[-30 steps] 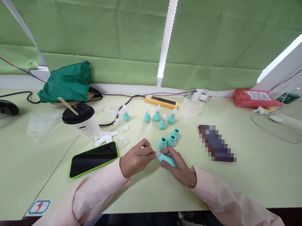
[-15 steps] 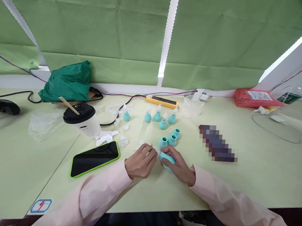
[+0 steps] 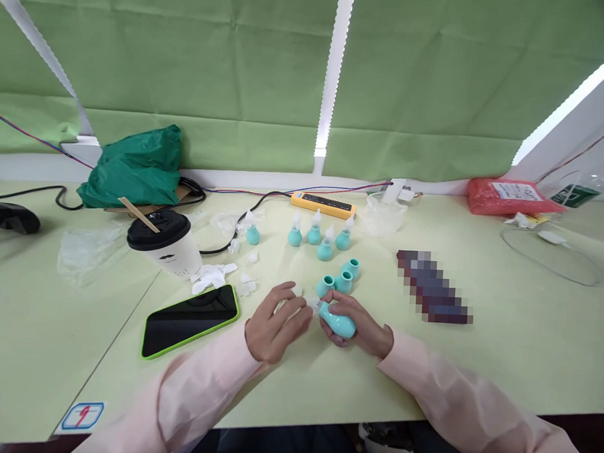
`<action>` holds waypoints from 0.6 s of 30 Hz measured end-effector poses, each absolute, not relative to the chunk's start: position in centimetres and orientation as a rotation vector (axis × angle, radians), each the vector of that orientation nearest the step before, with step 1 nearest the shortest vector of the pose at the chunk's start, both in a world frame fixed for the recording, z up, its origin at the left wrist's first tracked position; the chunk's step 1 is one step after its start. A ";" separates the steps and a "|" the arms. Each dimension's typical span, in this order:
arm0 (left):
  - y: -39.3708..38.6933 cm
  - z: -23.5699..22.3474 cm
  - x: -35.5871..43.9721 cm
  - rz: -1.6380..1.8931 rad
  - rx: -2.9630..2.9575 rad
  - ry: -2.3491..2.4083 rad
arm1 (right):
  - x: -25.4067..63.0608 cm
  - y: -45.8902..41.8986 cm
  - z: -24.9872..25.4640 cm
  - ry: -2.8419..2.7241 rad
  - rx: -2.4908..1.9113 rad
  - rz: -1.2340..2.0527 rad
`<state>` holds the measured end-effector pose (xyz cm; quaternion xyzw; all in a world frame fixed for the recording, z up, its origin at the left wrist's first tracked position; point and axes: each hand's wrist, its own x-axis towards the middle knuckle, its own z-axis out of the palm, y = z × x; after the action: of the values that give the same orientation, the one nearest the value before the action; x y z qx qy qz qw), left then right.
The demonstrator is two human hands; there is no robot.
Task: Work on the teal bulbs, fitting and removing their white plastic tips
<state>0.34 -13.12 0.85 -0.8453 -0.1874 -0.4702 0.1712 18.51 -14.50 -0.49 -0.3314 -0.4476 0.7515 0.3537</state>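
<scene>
A teal squeeze bulb (image 3: 341, 322) lies on its side in my right hand (image 3: 365, 328), whose fingers wrap round it. Its clear nozzle part (image 3: 315, 306) points left. Close by that end is my left hand (image 3: 278, 322), with its fingers loosened and apart; the fingertips partly overlap the clear part, and I cannot tell if they touch it. Just beyond my right hand stand three teal bulbs (image 3: 346, 280) with open mouths and no tips. Farther back, several bulbs with clear pointed tips (image 3: 324, 247) stand upright. Small clear plastic pieces (image 3: 248, 285) lie to the left.
A phone in a green case (image 3: 192, 322) lies left of my left hand, with a lidded paper cup (image 3: 167, 250) behind it. A yellow power strip (image 3: 323, 205) is at the back. To the right lies a blurred-out dark object (image 3: 434, 289); a red package (image 3: 503, 197) sits beyond.
My left fingers have loosened from a pinch at the nozzle end and spread apart. My right hand has turned the bulb, so more of its side shows.
</scene>
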 end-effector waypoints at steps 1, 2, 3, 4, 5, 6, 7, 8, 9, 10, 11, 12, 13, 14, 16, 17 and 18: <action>-12.5 0.7 0.2 -1.345 -2.410 -0.587 | 18.6 -14.5 -0.5 -1.182 -0.846 1.912; -11.8 0.6 0.0 -1.355 -2.425 -0.670 | 18.6 -14.5 -0.4 -1.214 -0.833 1.869; -11.1 0.5 -0.2 -1.358 -2.445 -0.784 | 18.6 -14.6 -0.3 -1.247 -0.822 1.814; -10.4 0.3 -0.4 -1.334 -2.481 -0.921 | 18.7 -14.6 -0.2 -1.278 -0.815 1.752; -9.7 0.1 -0.7 -1.276 -2.531 -1.056 | 18.7 -14.7 -0.1 -1.309 -0.813 1.684; -9.2 0.0 -0.9 -1.183 -2.589 -1.178 | 18.8 -14.8 0.1 -1.340 -0.822 1.611; -8.9 -0.1 -1.0 -1.064 -2.649 -1.271 | 18.8 -14.8 0.2 -1.371 -0.840 1.540; -8.7 -0.2 -1.2 -0.947 -2.698 -1.334 | 18.8 -14.9 0.2 -1.403 -0.864 1.477; -8.5 -0.3 -1.3 -0.854 -2.728 -1.376 | 18.8 -15.0 0.2 -1.437 -0.892 1.427; -8.5 -0.4 -1.3 -0.796 -2.741 -1.400 | 18.7 -15.1 0.2 -1.469 -0.916 1.389; -8.5 -0.5 -1.4 -0.770 -2.746 -1.411 | 18.7 -15.1 0.1 -1.499 -0.935 1.359; -8.5 -0.6 -1.4 -0.767 -2.752 -1.408 | 18.6 -15.2 0.0 -1.527 -0.948 1.333; -8.5 -0.7 -1.4 -0.779 -2.760 -1.392 | 18.6 -15.3 -0.1 -1.556 -0.956 1.307; -8.4 -0.8 -1.4 -0.801 -2.764 -1.373 | 18.5 -15.4 -0.2 -1.584 -0.968 1.274; -8.4 -0.9 -1.3 -0.879 -2.755 -1.329 | 18.3 -15.5 -0.4 -1.631 -1.025 1.183; -8.5 -0.8 -1.3 -0.938 -2.737 -1.311 | 18.2 -15.6 -0.5 -1.649 -1.072 1.126; -8.7 -0.7 -1.2 -1.010 -2.708 -1.296 | 18.1 -15.6 -0.6 -1.663 -1.123 1.065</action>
<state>-1.16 -8.67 -0.73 -0.8549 -0.4092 -0.3187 -0.0130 18.14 -15.58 -0.62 -0.4483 -0.6638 0.4253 0.4213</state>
